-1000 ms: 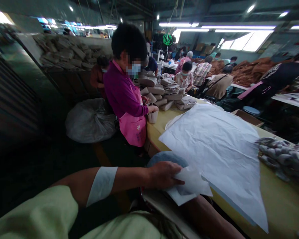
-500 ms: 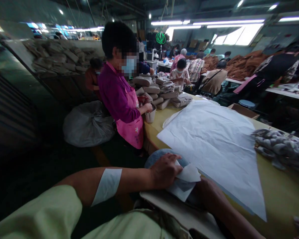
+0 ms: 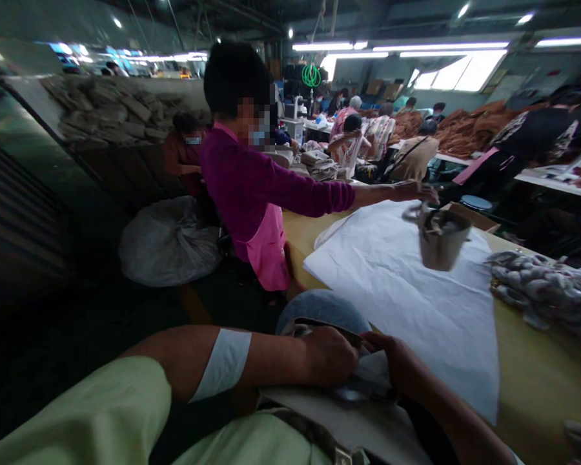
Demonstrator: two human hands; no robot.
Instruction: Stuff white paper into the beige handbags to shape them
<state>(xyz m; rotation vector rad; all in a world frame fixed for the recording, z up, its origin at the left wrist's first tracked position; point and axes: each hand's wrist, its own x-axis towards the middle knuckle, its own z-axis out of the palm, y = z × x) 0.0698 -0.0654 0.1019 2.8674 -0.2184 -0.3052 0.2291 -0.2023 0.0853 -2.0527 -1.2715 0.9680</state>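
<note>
On my lap lies a beige bag point(image 3: 341, 413), with a strap and metal buckle at the front edge. My left hand point(image 3: 332, 356) is closed in a fist over the bag's raised upper part; what its fingers hold is hidden. Facing it, my right hand point(image 3: 385, 349) is closed with its fingertips at the edge of that raised part. Crumpled white paper point(image 3: 374, 369) shows between the two hands. A white patch point(image 3: 223, 363) lies on my left forearm. Behind my hands shows a blue-grey rounded surface point(image 3: 319, 303), perhaps my knee.
A yellow table point(image 3: 527, 361) carries a large white sheet point(image 3: 416, 284) and a pile of wrapped grey-white pieces point(image 3: 542, 284). A co-worker point(image 3: 266, 174) in a pink apron holds a small beige bag point(image 3: 443, 239) above the sheet. A plastic sack point(image 3: 169, 242) stands on the floor.
My left hand has gone from spread fingers on the white paper to a fist. The bag's upper part now stands up behind it. The co-worker has swung a small bag rightward over the sheet.
</note>
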